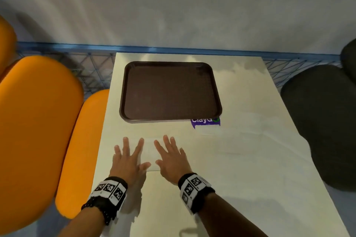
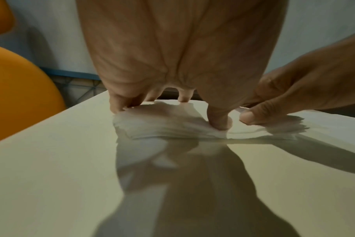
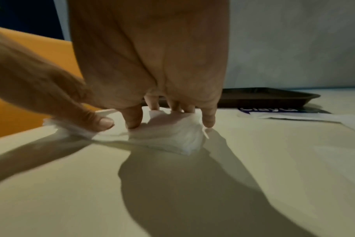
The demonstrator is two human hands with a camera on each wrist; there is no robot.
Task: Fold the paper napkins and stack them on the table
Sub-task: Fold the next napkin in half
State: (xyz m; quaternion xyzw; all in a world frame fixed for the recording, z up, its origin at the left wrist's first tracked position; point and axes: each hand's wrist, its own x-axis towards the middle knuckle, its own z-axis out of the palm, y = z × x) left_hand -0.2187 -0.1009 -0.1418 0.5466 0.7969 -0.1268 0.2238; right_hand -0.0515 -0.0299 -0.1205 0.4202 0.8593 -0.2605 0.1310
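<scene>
Where hands [image 1: 127, 161] press napkin [image 1: 149, 152], tray [image 1: 123, 90] beyond.

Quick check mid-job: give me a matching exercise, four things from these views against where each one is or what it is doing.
Things:
1. dark brown plastic tray
2. white paper napkin
3. purple printed label
4. round orange seats

Places or states:
A. pressed flat under both hands
B. beside the table, on the left
C. peeking out at the tray's near right corner
D. on the table's far half, nothing in it

Pairs: 1-D, 2-A, 3-C, 4-B
</scene>
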